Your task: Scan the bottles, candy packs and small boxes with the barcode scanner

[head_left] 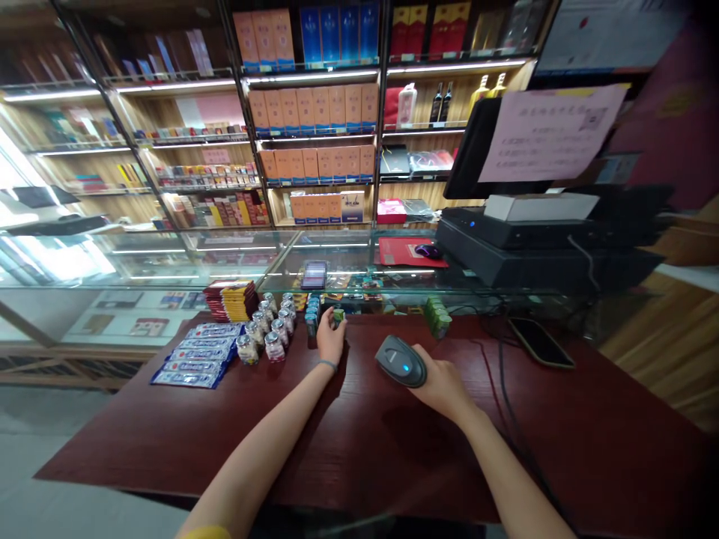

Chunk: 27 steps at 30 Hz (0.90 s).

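Note:
My right hand [443,385] is wrapped around the grip of a dark grey barcode scanner [401,361], which shows a blue light and points left over the brown table. Farther forward, my left hand [331,337] pinches a small green pack [339,316] between thumb and fingers, near the table's far edge. Just left of that hand stands a row of small blue-and-dark packs [311,314]. A row of similar green packs [437,317] stands apart, beyond the scanner. Part of the pinched pack is hidden by my fingers.
Left on the table [337,442] are small lidded jars [275,346], red and yellow packets [230,301] and blue-white sachets [196,355]. A phone [540,342] and cables [505,397] lie right. Behind stand a glass counter [348,254], a monitor [477,142] and a mouse [428,251].

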Motion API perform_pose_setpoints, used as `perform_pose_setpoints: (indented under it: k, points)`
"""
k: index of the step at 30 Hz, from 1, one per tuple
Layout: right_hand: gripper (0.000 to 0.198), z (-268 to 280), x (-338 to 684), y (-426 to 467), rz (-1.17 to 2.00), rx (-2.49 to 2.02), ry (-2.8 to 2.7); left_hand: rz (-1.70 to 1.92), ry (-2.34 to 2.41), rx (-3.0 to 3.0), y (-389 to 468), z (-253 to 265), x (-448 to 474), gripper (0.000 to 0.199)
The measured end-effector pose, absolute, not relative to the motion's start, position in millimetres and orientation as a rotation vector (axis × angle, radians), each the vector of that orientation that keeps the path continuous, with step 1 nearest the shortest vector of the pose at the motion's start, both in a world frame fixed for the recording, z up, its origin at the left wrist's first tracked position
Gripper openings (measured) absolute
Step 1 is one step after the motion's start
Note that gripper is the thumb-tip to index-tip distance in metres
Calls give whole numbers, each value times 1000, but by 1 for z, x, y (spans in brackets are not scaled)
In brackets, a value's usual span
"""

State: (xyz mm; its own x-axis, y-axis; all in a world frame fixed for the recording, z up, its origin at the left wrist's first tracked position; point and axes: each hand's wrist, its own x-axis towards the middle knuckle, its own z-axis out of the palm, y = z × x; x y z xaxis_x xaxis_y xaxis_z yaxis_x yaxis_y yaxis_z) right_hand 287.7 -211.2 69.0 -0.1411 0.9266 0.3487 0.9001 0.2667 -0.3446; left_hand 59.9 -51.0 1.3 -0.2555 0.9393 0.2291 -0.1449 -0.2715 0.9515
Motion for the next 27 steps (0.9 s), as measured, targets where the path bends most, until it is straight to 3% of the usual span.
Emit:
perform_pose_setpoints:
  k: [6,27]
  points:
    - [30,65,291,-210,94,-1621,-2031,1709,1419,1404,-29,-2,76,34]
    - [34,58,304,-210,172,-1537,-1965,1769,1732,1318,14,2,89,32]
